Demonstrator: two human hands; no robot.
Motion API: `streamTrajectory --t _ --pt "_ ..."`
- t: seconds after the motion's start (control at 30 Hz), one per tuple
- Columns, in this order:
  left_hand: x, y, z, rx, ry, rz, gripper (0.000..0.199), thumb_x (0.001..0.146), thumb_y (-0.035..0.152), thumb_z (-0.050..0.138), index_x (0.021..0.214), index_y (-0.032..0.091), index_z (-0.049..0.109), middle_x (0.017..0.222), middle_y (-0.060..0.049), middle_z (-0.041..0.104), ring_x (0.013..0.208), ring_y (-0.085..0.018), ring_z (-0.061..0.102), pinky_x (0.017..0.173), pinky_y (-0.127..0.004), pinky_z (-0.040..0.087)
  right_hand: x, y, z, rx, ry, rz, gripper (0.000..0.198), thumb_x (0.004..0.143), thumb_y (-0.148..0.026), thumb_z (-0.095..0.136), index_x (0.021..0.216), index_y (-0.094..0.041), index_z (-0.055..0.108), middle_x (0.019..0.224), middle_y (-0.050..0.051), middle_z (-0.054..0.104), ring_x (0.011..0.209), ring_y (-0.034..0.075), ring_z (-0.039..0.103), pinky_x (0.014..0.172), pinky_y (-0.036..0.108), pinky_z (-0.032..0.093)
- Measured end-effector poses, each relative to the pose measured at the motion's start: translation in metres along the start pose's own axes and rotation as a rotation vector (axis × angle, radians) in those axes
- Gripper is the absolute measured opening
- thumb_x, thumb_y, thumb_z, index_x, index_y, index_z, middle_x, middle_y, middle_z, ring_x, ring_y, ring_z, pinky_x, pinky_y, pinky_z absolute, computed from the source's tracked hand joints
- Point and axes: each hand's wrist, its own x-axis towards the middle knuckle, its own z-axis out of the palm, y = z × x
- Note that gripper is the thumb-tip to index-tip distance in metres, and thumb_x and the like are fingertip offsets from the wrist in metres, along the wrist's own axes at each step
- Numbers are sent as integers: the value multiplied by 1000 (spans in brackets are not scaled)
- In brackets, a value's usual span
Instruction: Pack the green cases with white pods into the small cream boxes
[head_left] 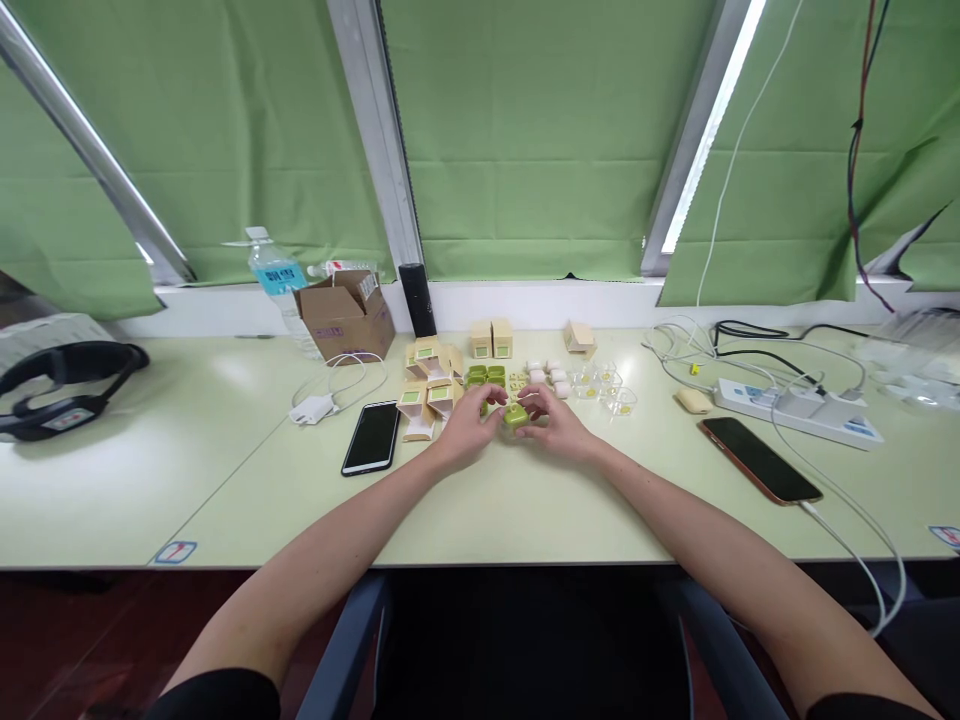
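Note:
Between my hands is a small green square case (515,415), just above or on the table. My right hand (555,425) curls round its right side, with thumb and fingertips against it. My left hand (472,425) is bent in from the other side, thumb and fingers at the case's left edge. Just behind my left hand are several more green cases (495,374). Small yellowish pieces (517,383) lie beside them, then white rounded pieces (556,377) and clear plastic covers (604,380) farther right. Several small cream boxes (427,362) stand left of my hands.
A black phone (371,438) and white charger (312,408) lie left, near a cardboard box (346,318) and water bottle (279,285). A power strip (799,412), a second phone (761,460) and loose cables are at right. A black headset (67,385) sits far left.

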Motion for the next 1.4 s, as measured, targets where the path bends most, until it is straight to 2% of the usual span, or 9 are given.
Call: streamTrajectory --t 0.1,0.2,0.43,0.7,0.87,1.03,1.13,1.3,1.4 --pt "-3 3 2 23 -12 24 24 95 36 57 115 23 61 115 -8 69 110 -25 63 98 -42 51 2 -1 0 -54 126 -66 45 76 -43 81 110 -26 57 112 6 70 97 23 67 91 45 57" --pt "-4 5 3 24 -31 17 35 94 41 61 124 24 58 122 -9 67 115 -26 62 102 -44 50 2 -3 1 -40 180 -102 36 81 -43 76 108 -26 60 112 5 69 101 23 68 89 42 59" --pt "-6 5 4 -21 -70 21 48 89 39 69 132 25 53 132 -9 63 120 -27 60 104 -42 49 0 -8 2 -17 201 -87 32 84 -42 73 110 -26 63 115 6 70 97 22 69 83 38 60" --pt "-6 3 6 -20 -57 2 37 93 37 66 127 25 57 119 -7 65 114 -24 61 102 -41 48 0 -11 0 30 193 -56 33 84 -47 75 104 -24 64 92 3 71 82 21 69 78 37 57" --pt "-6 3 5 5 -75 8 38 93 36 66 128 25 58 121 -7 65 118 -26 61 104 -42 48 0 -9 -1 19 191 -30 34 81 -47 78 100 -23 62 96 4 71 80 19 67 77 36 56" --pt "-6 3 8 57 -121 -6 51 86 31 72 133 25 54 132 -10 63 128 -30 58 110 -47 45 1 -8 -2 -120 220 -6 30 76 -43 79 94 -25 63 105 4 72 96 22 66 86 40 54" --pt "-7 3 7 108 -125 4 55 87 31 72 137 25 51 133 -10 64 132 -33 54 113 -52 41 1 -8 -4 -218 249 36 30 73 -40 80 92 -25 63 103 3 73 88 21 65 78 37 51" --pt "-7 4 6 205 -36 45 38 92 26 63 130 24 57 125 -10 67 126 -32 55 110 -51 42 0 -8 -7 -335 189 119 27 73 -33 77 93 -26 59 79 -3 68 70 19 62 64 31 45" --pt "-7 4 6 243 -11 59 28 93 23 60 121 24 62 119 -9 68 121 -31 57 106 -50 44 -1 -10 -8 -393 140 157 32 72 -26 77 95 -27 56 86 -3 70 72 19 65 64 31 45"
